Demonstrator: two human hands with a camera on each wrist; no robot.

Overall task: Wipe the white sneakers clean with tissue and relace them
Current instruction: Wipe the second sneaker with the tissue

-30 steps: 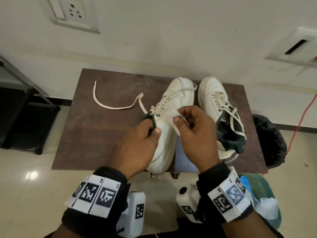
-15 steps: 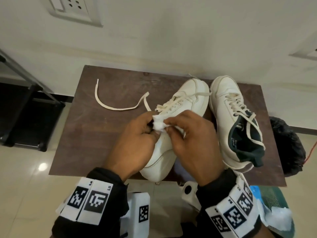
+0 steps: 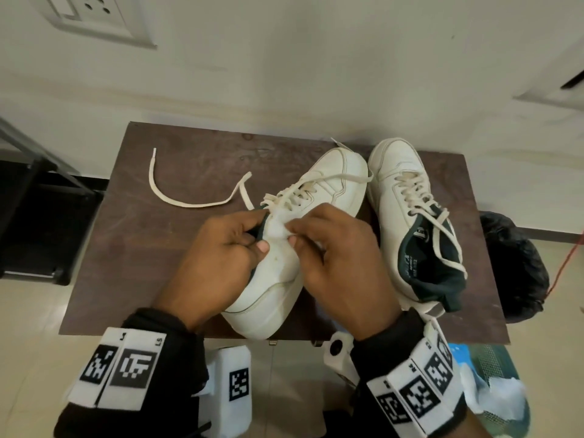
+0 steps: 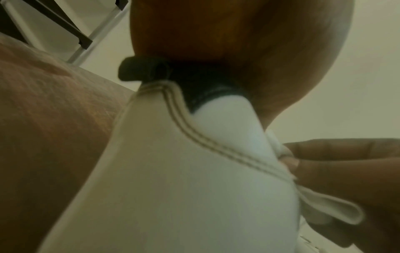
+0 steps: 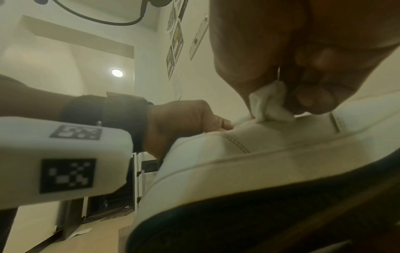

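Note:
Two white sneakers sit on a small brown table [image 3: 132, 254]. The near sneaker [image 3: 278, 279] is tilted onto its side, and my left hand [image 3: 221, 257] grips its dark collar [image 4: 151, 71], thumb on the white upper. My right hand [image 3: 335, 257] pinches a wad of white tissue [image 3: 278, 227] [image 5: 270, 104] against the upper beside the collar. Its lace [image 3: 196, 197] is partly pulled out and trails left across the table. The second sneaker [image 3: 410, 216] stands upright at the right, laced, with its dark green lining showing.
A black bag [image 3: 518, 273] sits past the table's right edge. A green basket [image 3: 493, 368] holding used tissue is on the floor at bottom right. A dark metal stand [image 3: 38, 216] is to the left, and a wall runs behind the table.
My right hand has brought the tissue from above the sneaker's side to its collar edge near my left thumb. The sneaker has tipped further onto its side.

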